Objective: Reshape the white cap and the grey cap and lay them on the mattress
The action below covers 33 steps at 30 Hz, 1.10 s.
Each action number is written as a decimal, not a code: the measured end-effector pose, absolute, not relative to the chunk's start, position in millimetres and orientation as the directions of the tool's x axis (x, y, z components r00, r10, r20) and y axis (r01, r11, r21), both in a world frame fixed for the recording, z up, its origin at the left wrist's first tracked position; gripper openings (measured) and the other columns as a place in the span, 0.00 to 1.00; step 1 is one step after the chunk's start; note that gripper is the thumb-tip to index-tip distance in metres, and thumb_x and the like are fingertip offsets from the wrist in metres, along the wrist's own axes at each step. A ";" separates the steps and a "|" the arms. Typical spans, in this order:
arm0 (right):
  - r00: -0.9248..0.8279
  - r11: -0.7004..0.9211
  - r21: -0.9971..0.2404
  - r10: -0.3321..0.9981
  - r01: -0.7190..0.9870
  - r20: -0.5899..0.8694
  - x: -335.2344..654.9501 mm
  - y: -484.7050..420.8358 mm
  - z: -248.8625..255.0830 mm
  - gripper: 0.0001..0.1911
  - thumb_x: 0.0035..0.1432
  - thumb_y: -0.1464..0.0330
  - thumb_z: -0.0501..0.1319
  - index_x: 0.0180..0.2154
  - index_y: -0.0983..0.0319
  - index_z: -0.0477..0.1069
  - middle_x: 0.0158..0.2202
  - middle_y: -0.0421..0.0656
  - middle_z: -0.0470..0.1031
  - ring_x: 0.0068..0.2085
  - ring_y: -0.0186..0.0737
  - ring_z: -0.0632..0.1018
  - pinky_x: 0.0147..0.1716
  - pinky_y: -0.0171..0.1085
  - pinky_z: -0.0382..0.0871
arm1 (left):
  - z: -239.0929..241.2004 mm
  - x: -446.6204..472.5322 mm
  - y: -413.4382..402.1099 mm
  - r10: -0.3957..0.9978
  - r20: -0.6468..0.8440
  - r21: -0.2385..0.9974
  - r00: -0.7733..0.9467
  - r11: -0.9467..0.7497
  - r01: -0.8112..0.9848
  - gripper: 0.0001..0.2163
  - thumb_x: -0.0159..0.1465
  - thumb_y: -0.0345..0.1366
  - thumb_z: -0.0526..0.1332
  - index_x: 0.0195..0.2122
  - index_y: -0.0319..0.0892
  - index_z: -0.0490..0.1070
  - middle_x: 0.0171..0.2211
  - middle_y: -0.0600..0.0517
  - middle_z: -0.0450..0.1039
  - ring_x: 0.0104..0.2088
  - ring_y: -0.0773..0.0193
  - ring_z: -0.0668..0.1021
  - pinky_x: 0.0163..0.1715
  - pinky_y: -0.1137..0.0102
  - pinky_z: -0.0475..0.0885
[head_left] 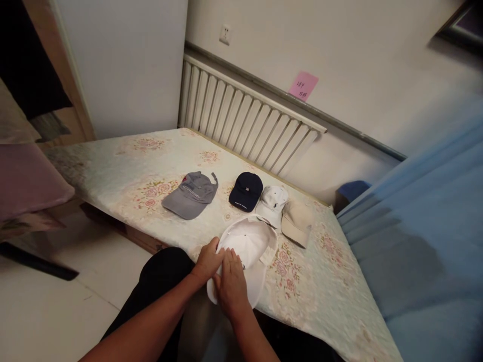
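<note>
A white cap (247, 246) lies at the near edge of a floral mattress (124, 166), its brim towards me. My left hand (209, 261) grips the cap's left side with curled fingers. My right hand (232, 284) lies flat on the brim with fingers stretched, pressing it down. Behind it sit a grey cap (191, 195), a navy cap (245, 191), a smaller white cap (272, 201) and a beige cap (297, 222) in a loose row.
A white radiator (245, 120) runs along the wall behind the mattress, with a pink note (303, 85) above it. Blue fabric (426, 241) covers the right side. A pinkish cushion (26, 181) sits at left, pale floor below.
</note>
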State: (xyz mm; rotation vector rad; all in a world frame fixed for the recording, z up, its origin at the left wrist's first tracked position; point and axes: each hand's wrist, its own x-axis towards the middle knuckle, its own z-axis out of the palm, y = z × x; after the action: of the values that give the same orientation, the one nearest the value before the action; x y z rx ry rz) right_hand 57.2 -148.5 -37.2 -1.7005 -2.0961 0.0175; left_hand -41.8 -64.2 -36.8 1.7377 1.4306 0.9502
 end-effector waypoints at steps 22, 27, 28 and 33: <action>0.646 -0.164 -0.762 0.656 0.627 0.390 107.0 -204.9 -21.6 0.23 0.60 0.60 0.51 0.52 0.67 0.64 0.51 0.56 0.71 0.51 0.50 0.72 0.50 0.47 0.65 | -34.3 -46.2 -62.9 0.986 0.079 0.824 0.145 -0.146 0.548 0.03 0.58 0.32 0.54 0.28 0.43 0.60 0.24 0.57 0.63 0.28 0.66 0.68 0.30 0.73 0.59; 0.670 -0.254 -0.875 0.736 0.412 0.102 126.6 -206.7 -27.8 0.21 0.53 0.56 0.55 0.41 0.65 0.71 0.34 0.49 0.78 0.36 0.47 0.77 0.36 0.40 0.70 | -35.2 -46.2 -60.8 0.987 0.075 0.822 0.144 -0.143 0.551 0.06 0.59 0.34 0.55 0.27 0.43 0.58 0.23 0.58 0.60 0.26 0.67 0.66 0.28 0.73 0.58; 0.623 -0.248 -0.865 0.777 0.436 0.091 126.3 -206.2 -30.8 0.19 0.52 0.56 0.56 0.38 0.64 0.72 0.32 0.47 0.78 0.34 0.46 0.77 0.35 0.39 0.69 | -33.8 -48.2 -62.3 0.986 0.070 0.821 0.151 -0.143 0.553 0.06 0.59 0.36 0.55 0.26 0.43 0.58 0.22 0.58 0.60 0.26 0.67 0.65 0.28 0.73 0.58; 0.549 -0.226 -0.841 0.830 0.492 0.099 120.9 -206.5 -43.7 0.15 0.52 0.57 0.55 0.30 0.61 0.72 0.27 0.43 0.76 0.30 0.44 0.74 0.32 0.38 0.66 | -13.4 -61.3 -89.4 0.960 0.264 0.709 0.090 -0.256 0.657 0.07 0.61 0.40 0.55 0.33 0.43 0.61 0.28 0.54 0.64 0.30 0.63 0.68 0.32 0.70 0.64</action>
State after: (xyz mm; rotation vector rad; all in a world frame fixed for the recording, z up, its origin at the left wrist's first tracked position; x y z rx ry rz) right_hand 120.9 -206.5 -43.7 -1.8820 -1.0787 0.4709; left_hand -61.3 -89.4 -13.4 1.9644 1.5884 0.9940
